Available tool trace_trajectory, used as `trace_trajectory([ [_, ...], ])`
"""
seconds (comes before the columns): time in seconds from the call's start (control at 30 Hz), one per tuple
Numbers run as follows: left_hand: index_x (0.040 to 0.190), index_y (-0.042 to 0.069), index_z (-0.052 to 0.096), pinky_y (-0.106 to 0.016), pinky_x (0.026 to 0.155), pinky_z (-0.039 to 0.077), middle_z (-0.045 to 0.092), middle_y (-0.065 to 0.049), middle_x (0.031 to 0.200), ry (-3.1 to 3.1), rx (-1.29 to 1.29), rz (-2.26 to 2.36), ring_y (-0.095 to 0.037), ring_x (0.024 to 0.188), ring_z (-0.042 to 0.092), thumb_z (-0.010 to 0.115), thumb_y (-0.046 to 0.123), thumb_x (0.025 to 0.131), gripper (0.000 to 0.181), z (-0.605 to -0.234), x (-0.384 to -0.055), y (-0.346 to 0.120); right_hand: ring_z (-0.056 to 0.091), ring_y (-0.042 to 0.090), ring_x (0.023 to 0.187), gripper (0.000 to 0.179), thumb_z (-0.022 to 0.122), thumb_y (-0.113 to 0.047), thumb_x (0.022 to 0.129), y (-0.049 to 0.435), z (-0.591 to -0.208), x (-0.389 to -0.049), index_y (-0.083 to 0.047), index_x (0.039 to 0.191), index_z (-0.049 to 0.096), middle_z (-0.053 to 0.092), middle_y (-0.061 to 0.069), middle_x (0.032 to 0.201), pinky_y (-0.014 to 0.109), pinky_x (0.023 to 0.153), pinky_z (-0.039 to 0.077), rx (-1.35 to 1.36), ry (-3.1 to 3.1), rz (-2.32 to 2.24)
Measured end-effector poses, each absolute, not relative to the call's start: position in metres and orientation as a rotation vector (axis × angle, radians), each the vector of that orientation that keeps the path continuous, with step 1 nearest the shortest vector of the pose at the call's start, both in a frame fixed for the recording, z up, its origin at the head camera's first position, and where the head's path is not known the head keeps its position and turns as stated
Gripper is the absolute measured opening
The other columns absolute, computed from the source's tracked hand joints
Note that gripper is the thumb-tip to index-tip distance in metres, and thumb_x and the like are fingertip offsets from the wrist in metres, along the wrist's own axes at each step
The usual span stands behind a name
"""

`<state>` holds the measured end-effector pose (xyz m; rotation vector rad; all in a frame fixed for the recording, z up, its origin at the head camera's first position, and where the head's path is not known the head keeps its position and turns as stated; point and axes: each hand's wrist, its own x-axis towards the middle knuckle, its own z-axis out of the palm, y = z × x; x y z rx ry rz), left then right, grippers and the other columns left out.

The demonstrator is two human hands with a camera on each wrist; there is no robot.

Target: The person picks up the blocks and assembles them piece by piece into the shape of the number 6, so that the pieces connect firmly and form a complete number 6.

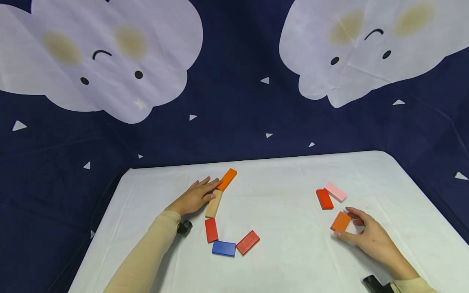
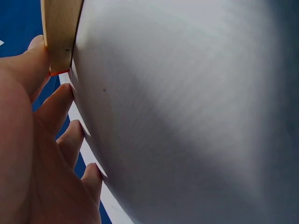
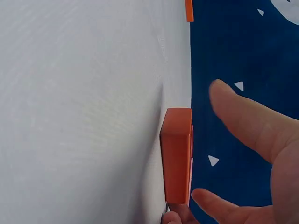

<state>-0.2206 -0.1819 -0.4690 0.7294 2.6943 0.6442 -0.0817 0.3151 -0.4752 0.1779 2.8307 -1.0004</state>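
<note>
Fingers outspread, the left hand (image 1: 196, 198) touches an orange oblong block (image 1: 229, 178) and pale wooden block (image 1: 214, 204); the right hand (image 1: 374, 238) gapes, ungripping, around a second orange block (image 1: 340, 221).

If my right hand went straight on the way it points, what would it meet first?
Most likely the orange rectangular block, seemingly painted wood, directly ahead of your right hand; whether they touch is unclear.
</note>
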Motion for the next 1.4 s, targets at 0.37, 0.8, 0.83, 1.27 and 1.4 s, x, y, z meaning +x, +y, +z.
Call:
trace_trajectory([
  [0.37,0.159,0.018,0.034,-0.057,0.122,0.007,0.034,-0.002,0.162,2.698,0.736,0.641,-0.03,0.153,0.018,0.048,0.035,0.107,0.057,-0.47,-0.221,-0.184,0.052,0.04,0.108,0.093,0.086,-0.046,0.077,0.318,-0.48,-0.083,0.005,0.143,0.046,0.051,0.032,0.128,0.055,0.085,0.046,0.088,2.865,-0.938],
  [0.8,0.158,0.018,0.035,-0.057,0.122,0.009,0.034,-0.002,0.161,2.701,0.761,0.64,-0.03,0.153,0.019,0.048,0.036,0.107,0.056,-0.469,-0.221,-0.184,0.051,0.03,0.091,0.091,0.086,-0.055,0.073,0.309,-0.473,-0.083,0.002,0.137,0.056,0.058,0.017,0.105,0.036,0.07,0.039,0.199,2.963,-0.904],
  [0.83,0.158,0.018,0.035,-0.058,0.122,0.009,0.034,-0.002,0.162,2.699,0.76,0.644,-0.03,0.153,0.019,0.048,0.035,0.107,0.056,-0.469,-0.221,-0.184,0.05,0.029,0.091,0.09,0.087,-0.054,0.073,0.308,-0.472,-0.082,0.002,0.136,0.057,0.058,0.016,0.104,0.035,0.069,0.039,0.194,2.977,-0.908],
  [1.27,0.158,0.019,0.035,-0.058,0.122,0.009,0.035,-0.003,0.161,2.704,0.748,0.647,-0.032,0.152,0.02,0.048,0.035,0.107,0.056,-0.472,-0.223,-0.185,0.047,0.022,0.085,0.073,0.092,-0.043,0.069,0.283,-0.465,-0.086,-0.005,0.126,0.067,0.061,0.007,0.094,0.026,0.062,0.035,0.027,3.143,-1.021],
  [1.4,0.158,0.018,0.035,-0.057,0.122,0.009,0.035,-0.002,0.161,2.7,0.752,0.649,-0.031,0.152,0.02,0.049,0.035,0.107,0.056,-0.471,-0.223,-0.184,0.045,0.021,0.083,0.072,0.092,-0.043,0.069,0.273,-0.463,-0.088,-0.005,0.126,0.068,0.057,0.006,0.091,0.027,0.06,0.034,-0.019,3.131,-1.039],
])
